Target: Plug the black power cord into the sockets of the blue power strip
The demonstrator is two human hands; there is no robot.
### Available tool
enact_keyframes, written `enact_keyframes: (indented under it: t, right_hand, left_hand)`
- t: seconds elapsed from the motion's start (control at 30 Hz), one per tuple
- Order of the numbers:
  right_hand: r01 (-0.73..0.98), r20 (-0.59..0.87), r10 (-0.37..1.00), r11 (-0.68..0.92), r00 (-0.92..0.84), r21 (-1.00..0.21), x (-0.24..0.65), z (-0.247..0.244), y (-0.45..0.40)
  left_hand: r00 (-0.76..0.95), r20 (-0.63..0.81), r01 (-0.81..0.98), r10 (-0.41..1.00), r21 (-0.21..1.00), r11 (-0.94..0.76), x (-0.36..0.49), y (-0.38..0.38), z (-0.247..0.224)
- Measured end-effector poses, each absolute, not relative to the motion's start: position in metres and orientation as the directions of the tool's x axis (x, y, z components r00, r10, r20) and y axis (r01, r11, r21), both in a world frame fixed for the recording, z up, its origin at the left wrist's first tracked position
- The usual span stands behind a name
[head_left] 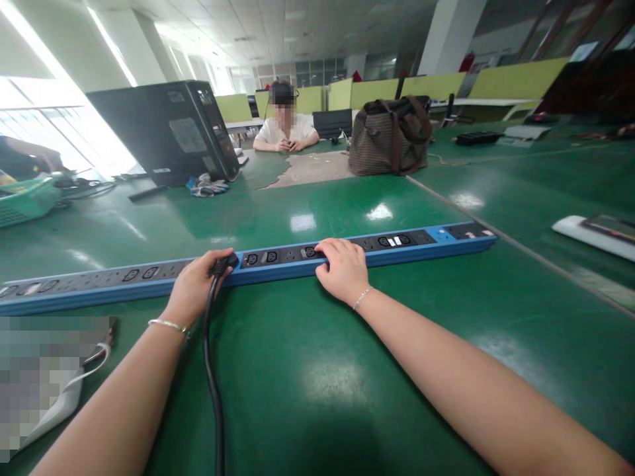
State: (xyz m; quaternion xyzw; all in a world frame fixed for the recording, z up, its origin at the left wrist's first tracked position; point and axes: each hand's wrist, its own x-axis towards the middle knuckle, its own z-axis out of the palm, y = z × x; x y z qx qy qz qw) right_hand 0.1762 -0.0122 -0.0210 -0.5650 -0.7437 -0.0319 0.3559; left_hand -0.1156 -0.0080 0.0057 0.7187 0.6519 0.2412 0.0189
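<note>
A long blue power strip (278, 272) with black sockets lies across the green table in front of me. My left hand (198, 281) is closed around a black power plug (225, 264) at the strip's middle-left; whether its pins sit in a socket is hidden. From the plug a thick black cable (212, 370) runs down toward me. My right hand (344, 270) grips the strip right of centre, fingers curled over its top and thumb against the front side.
A black computer case (159, 132) stands at the back left, with gloves (207, 186) beside it. A brown bag (389, 137) sits at the back. Across the table sits a person (285, 129). A green basket (30, 198) is far left; a white device (595, 235) lies right.
</note>
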Motion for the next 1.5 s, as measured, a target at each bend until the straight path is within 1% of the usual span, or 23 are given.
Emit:
enact_keyframes:
  t: [0.23,0.43,0.5,0.6,0.67,0.9,1.07,1.2,1.33,1.4,1.5]
  right_hand:
    - [0.868,0.559,0.822,0.351,-0.107,-0.35,0.177,-0.02,-0.013]
    - [0.868,0.554,0.825,0.35,-0.108,-0.351,0.177,-0.02,-0.013]
    - [0.87,0.547,0.83,0.345,-0.108,-0.352,0.176,-0.02,-0.012]
    - [0.869,0.547,0.831,0.344,-0.105,-0.356,0.176,-0.02,-0.012]
    - [0.868,0.552,0.827,0.346,-0.103,-0.357,0.176,-0.021,-0.012]
    - [0.877,0.554,0.825,0.345,-0.112,-0.336,0.176,-0.021,-0.012]
    - [0.874,0.545,0.832,0.337,-0.103,-0.349,0.176,-0.02,-0.012]
    - [0.87,0.545,0.832,0.342,-0.104,-0.355,0.176,-0.02,-0.013]
    - [0.867,0.553,0.826,0.352,-0.109,-0.354,0.177,-0.019,-0.013]
    - [0.867,0.548,0.829,0.351,-0.111,-0.354,0.177,-0.019,-0.013]
    - [0.863,0.547,0.829,0.357,-0.116,-0.358,0.177,-0.019,-0.013]
  left_hand:
    - [0.062,0.325,0.931,0.944,0.321,-0.172,-0.117,-0.006,0.004]
    - [0.052,0.394,0.935,0.918,0.303,-0.183,-0.116,-0.006,-0.004]
    - [0.01,0.409,0.931,0.913,0.328,-0.158,-0.115,-0.007,-0.003]
    - [-0.137,0.44,0.909,0.887,0.412,-0.064,-0.112,-0.011,0.001]
    - [-0.204,0.443,0.891,0.873,0.454,-0.022,-0.111,-0.013,0.004]
    - [-0.235,0.435,0.847,0.869,0.531,-0.037,-0.111,-0.013,0.004]
    - [-0.172,0.547,0.804,0.819,0.558,-0.204,-0.086,-0.019,0.017]
    - [-0.067,0.494,0.776,0.867,0.572,-0.266,-0.045,-0.013,0.03]
    - [0.116,0.434,0.782,0.893,0.515,-0.352,-0.015,0.002,0.027]
    - [0.142,0.421,0.777,0.896,0.513,-0.365,-0.009,0.006,0.021]
    - [0.101,0.398,0.793,0.912,0.521,-0.316,-0.01,0.005,0.013]
